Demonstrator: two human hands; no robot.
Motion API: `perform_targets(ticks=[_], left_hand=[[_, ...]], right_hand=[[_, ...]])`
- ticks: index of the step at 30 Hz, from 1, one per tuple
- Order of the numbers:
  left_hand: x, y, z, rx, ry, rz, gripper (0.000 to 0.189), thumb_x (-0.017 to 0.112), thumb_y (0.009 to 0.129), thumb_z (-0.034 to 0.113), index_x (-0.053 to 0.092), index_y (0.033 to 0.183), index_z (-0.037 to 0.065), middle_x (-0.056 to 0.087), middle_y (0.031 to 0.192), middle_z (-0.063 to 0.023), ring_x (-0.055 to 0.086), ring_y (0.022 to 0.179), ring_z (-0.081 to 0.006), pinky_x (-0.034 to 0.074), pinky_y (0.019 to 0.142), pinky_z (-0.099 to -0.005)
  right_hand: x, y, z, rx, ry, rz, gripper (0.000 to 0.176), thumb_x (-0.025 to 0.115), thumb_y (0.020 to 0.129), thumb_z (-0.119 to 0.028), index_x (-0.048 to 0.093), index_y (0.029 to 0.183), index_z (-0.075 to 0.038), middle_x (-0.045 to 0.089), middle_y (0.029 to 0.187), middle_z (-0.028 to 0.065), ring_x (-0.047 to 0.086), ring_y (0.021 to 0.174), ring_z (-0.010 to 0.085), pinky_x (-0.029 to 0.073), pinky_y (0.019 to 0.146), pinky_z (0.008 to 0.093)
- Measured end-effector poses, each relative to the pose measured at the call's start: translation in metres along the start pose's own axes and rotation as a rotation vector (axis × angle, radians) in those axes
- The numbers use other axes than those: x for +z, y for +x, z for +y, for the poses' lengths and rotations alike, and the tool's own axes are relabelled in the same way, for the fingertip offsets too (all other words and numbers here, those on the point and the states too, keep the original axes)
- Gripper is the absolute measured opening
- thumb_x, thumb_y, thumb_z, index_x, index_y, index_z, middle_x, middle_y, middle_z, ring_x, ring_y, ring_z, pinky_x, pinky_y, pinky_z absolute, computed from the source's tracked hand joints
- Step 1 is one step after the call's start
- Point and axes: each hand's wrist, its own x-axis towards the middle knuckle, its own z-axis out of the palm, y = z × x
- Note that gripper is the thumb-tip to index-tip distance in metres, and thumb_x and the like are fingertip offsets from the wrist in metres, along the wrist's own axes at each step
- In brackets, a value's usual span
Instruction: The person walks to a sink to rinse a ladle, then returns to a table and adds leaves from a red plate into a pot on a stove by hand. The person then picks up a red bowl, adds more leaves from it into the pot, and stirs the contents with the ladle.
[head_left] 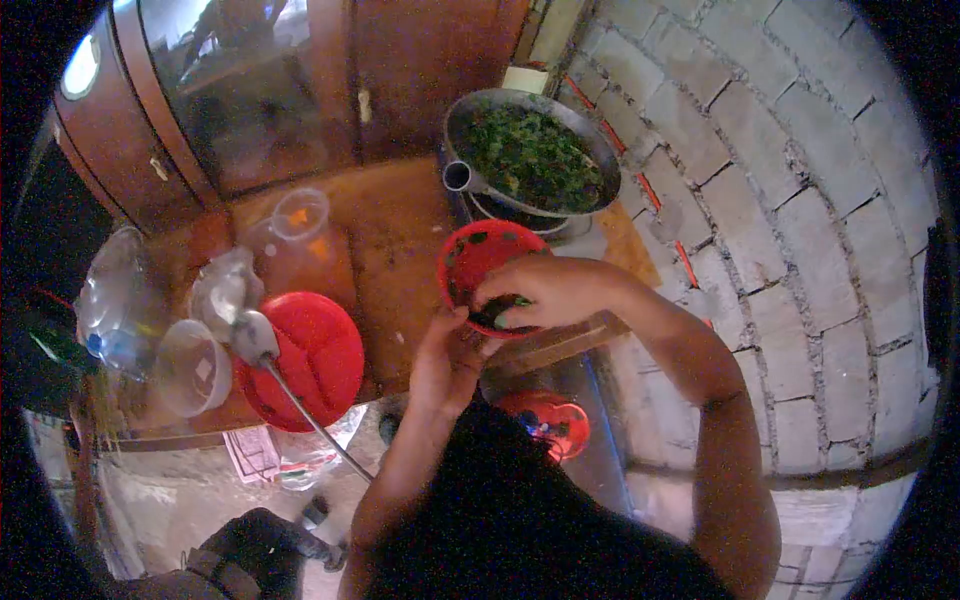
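Observation:
My left hand [447, 362] grips the near rim of a red plastic bowl [463, 255], tilting it slightly. Inside that bowl, my right hand [545, 290] has its fingers curled around some dark leafy greens [490, 312]. Bits of green cling to the bowl's inner wall. Just beyond the bowl stands a wok [455, 125] filled with chopped greens [530, 150], its hollow handle [458, 177] pointing toward me. A metal ladle [255, 338] lies across a red divided plate [335, 335] on the left, its long handle reaching past the table edge.
On the wooden table [390, 215] are a clear plastic cup [300, 213], a translucent tub [193, 368] and a crumpled plastic bag [225, 285]. A brick wall [760, 220] rises on the right, a wooden cabinet [430, 80] behind. Below sits a red basin [565, 425].

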Motion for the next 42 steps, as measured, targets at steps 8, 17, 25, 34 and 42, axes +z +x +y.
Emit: perform_targets(ticks=[8,17,25,34,42], left_hand=[[-0.001,0.004,-0.002,-0.008,-0.002,0.033,0.034,0.052,0.087,0.019,0.051,0.117,0.006,0.059,0.114,-0.0059,0.055,0.106,-0.0202,0.046,0.092,-0.0401],[0.004,0.019,-0.005,0.017,-0.016,-0.023,0.033,0.055,0.086,0.019,0.052,0.115,0.004,0.058,0.116,-0.0074,0.056,0.106,-0.0221,0.047,0.088,-0.0397],[0.002,0.015,-0.007,0.017,0.003,-0.021,0.052,0.061,0.081,0.022,0.043,0.128,0.009,0.051,0.125,-0.0062,0.052,0.110,-0.0241,0.048,0.088,-0.0419],[-0.009,-0.010,-0.009,0.044,-0.040,0.092,0.029,0.058,0.084,0.019,0.054,0.110,0.007,0.058,0.110,-0.0070,0.055,0.104,-0.0225,0.047,0.090,-0.0417],[-0.005,-0.005,-0.005,-0.001,-0.011,0.106,0.035,0.058,0.083,0.019,0.050,0.115,0.006,0.056,0.114,-0.0084,0.053,0.106,-0.0232,0.047,0.089,-0.0410]], right_hand=[[-0.008,0.007,0.001,0.076,0.170,0.021,0.019,0.063,0.072,-0.010,0.066,0.090,-0.003,0.066,0.088,0.0114,0.062,0.085,0.0240,0.047,0.080,0.0336],[-0.097,-0.020,0.001,0.165,0.033,0.273,0.024,0.068,0.069,-0.013,0.067,0.092,-0.006,0.068,0.085,0.0088,0.063,0.079,0.0193,0.049,0.076,0.0322],[-0.174,-0.039,0.035,0.213,-0.295,1.450,0.017,0.059,0.080,-0.004,0.065,0.096,-0.003,0.066,0.084,0.0039,0.058,0.074,0.0096,0.047,0.070,0.0278],[-0.139,-0.011,0.213,0.482,-0.461,1.145,0.018,0.069,0.070,-0.019,0.060,0.075,-0.003,0.060,0.071,0.0138,0.054,0.062,0.0187,0.045,0.059,0.0323],[-0.108,-0.004,0.247,0.187,-0.164,0.913,0.013,0.068,0.069,-0.012,0.067,0.081,-0.005,0.067,0.078,0.0096,0.062,0.072,0.0248,0.049,0.066,0.0367]])
